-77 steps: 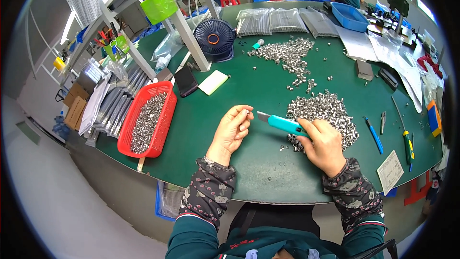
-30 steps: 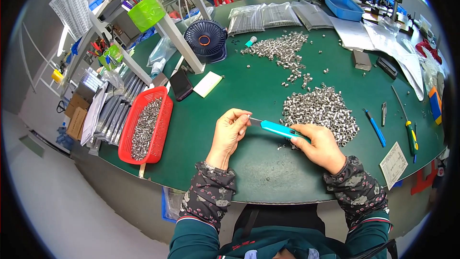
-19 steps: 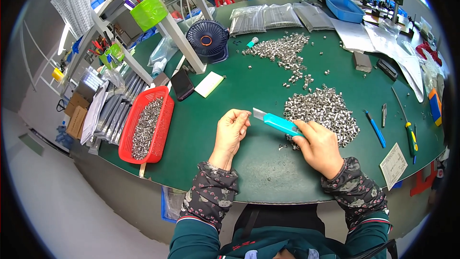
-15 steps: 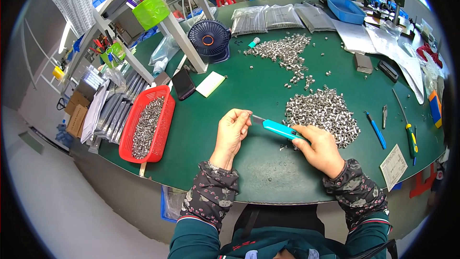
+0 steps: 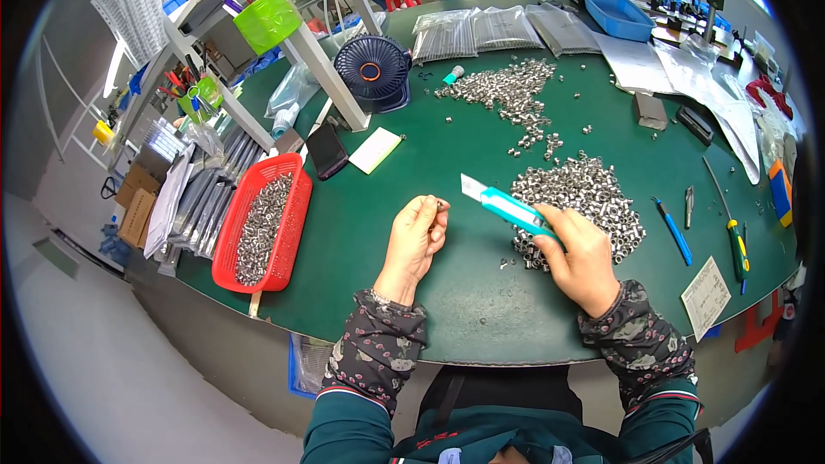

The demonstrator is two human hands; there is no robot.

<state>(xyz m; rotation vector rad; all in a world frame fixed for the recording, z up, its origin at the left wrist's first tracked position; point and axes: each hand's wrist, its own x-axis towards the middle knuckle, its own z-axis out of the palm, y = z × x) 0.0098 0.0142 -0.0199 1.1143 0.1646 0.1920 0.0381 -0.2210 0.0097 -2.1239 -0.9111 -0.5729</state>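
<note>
My right hand (image 5: 577, 259) is closed round the handle of a teal utility knife (image 5: 516, 210). Its blade is out and points up and left, apart from my other hand. Between the thumb and fingers of my left hand (image 5: 415, 239) is a small metal ring (image 5: 440, 204), mostly covered by the fingertips. Just beyond my right hand lies a heap of short silver metal rings (image 5: 577, 198) on the green table. Further back, a second, looser heap of rings (image 5: 507, 90) spreads out. A red plastic basket (image 5: 298, 206) on the left holds many more of them.
A phone (image 5: 327, 152), a notepad (image 5: 375, 150) and a blue fan (image 5: 372, 73) stand at the left beside a shelf post. To the right lie a blue pen-like tool (image 5: 674, 232), a screwdriver (image 5: 737, 249) and a paper label (image 5: 705, 298). Bagged tubes (image 5: 507, 30) line the back.
The knife has drawn back from my left hand, its blade now up and clear of the fingertips. My left hand has turned slightly, still pinching the ring.
</note>
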